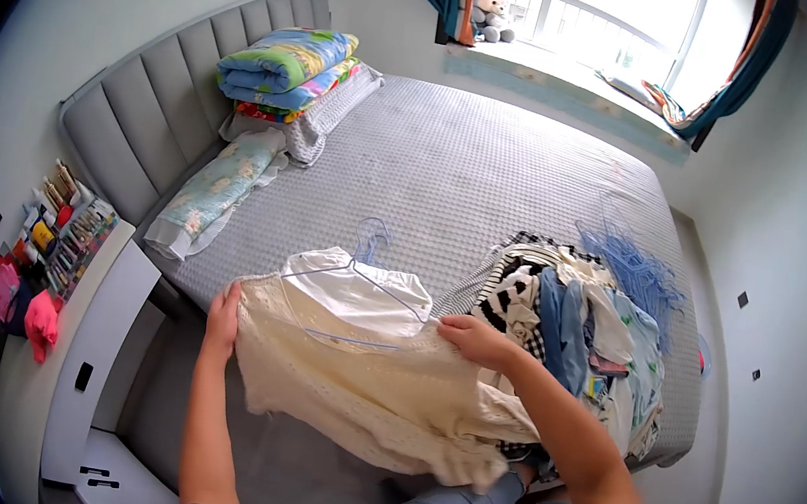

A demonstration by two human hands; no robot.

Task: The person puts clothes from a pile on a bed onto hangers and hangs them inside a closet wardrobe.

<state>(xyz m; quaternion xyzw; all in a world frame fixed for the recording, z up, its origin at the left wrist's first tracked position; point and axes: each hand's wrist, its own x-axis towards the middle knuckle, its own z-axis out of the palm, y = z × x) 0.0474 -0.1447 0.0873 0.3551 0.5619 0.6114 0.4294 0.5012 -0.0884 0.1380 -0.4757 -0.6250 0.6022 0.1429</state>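
Observation:
A cream knitted top (355, 397) hangs stretched between my two hands over the near edge of the bed. My left hand (226, 316) is closed on its left shoulder, and my right hand (475, 341) pinches the right shoulder. Inside the neckline sits a blue hanger (402, 300), its hook pointing away from me. Just beyond the top, a white garment (358, 297) lies on the bed, with another blue hanger hook (374, 233) showing at its far edge. The fingertips are partly hidden by the fabric.
The grey bed (455, 158) bears a clothes pile (566, 322) and a tangle of blue hangers (635, 270) at right. Folded quilts (290, 67) and a floral pillow (220, 184) lie by the headboard (174, 73). A cluttered nightstand (96, 295) stands at left.

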